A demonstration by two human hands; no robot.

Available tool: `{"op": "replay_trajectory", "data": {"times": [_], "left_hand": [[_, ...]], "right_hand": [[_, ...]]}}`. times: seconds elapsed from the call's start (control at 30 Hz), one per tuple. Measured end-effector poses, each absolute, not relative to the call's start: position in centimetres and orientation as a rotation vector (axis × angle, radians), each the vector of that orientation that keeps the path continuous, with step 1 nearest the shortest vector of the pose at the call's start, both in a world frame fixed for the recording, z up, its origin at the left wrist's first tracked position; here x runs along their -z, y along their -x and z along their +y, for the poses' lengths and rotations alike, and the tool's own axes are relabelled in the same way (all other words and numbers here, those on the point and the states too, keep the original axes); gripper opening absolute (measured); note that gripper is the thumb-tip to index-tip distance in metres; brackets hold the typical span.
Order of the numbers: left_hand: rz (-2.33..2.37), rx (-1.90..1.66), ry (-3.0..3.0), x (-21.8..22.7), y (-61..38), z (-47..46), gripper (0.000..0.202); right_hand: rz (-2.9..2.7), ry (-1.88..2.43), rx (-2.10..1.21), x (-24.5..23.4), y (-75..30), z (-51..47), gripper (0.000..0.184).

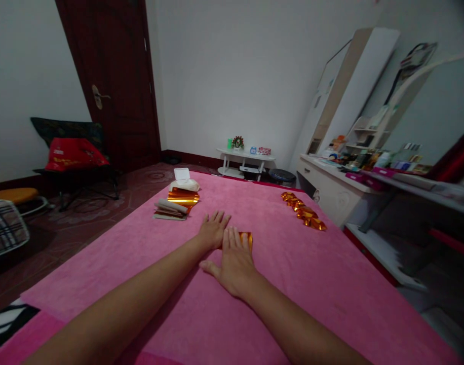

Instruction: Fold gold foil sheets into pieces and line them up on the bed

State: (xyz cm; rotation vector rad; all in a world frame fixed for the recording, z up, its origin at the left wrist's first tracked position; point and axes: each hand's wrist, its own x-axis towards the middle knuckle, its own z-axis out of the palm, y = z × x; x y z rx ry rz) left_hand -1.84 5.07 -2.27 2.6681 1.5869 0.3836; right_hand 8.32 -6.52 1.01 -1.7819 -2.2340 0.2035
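On the pink cloth [171, 284], a sheet of shiny gold foil paper [248, 238] lies under my right hand [235, 263], which rests flat with its fingers stretched out. Most of that sheet is hidden by the hand. Just to the left, my left hand [214, 232] lies flat too, fingers spread, by the sheet's left edge; whether it touches the foil I cannot tell. Farther left lies a stack of gold foil paper [181, 197] with grey-backed sheets [169, 209] folded in front. A row of folded gold foil pieces [303, 211] sits at the right.
Behind the foil stack is a white packet with a lid [182, 181]. A white dresser [331, 187] crowded with bottles stands along the right side. At the back is a small white table [245, 155]; at the left, a chair with a red bag [74, 153].
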Motion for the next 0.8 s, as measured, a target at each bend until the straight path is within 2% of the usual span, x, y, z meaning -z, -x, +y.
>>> {"op": "replay_trajectory", "data": {"times": [0.13, 0.33, 0.47, 0.57, 0.63, 0.8], "left_hand": [[1.610, -0.367, -2.649, 2.2, 1.9, 5.2, 0.053], [1.660, -0.403, -2.649, 1.7, 1.5, 4.9, 0.051], [1.755, -0.576, -2.736, -0.3, -1.4, 3.7, 0.052], [1.470, -0.756, -2.663, -1.1, -4.8, 2.4, 0.053], [1.370, -0.720, -2.526, -0.6, -6.4, 2.0, 0.054], [1.093, -0.603, -2.562, 1.7, -5.0, 3.2, 0.063]], "right_hand": [[-2.214, 1.790, -0.269, -0.1, -9.0, -6.0, 0.105], [-2.247, 1.932, -0.209, 0.3, -14.1, -6.8, 0.098], [-2.262, 1.922, -0.189, 0.2, -14.6, -7.0, 0.093], [-2.248, 1.861, -0.152, 0.1, -14.4, -7.0, 0.086], [-2.251, 1.826, -0.151, 0.1, -14.3, -7.1, 0.081], [-2.244, 1.853, -0.216, 0.4, -14.4, -7.1, 0.088]]}}
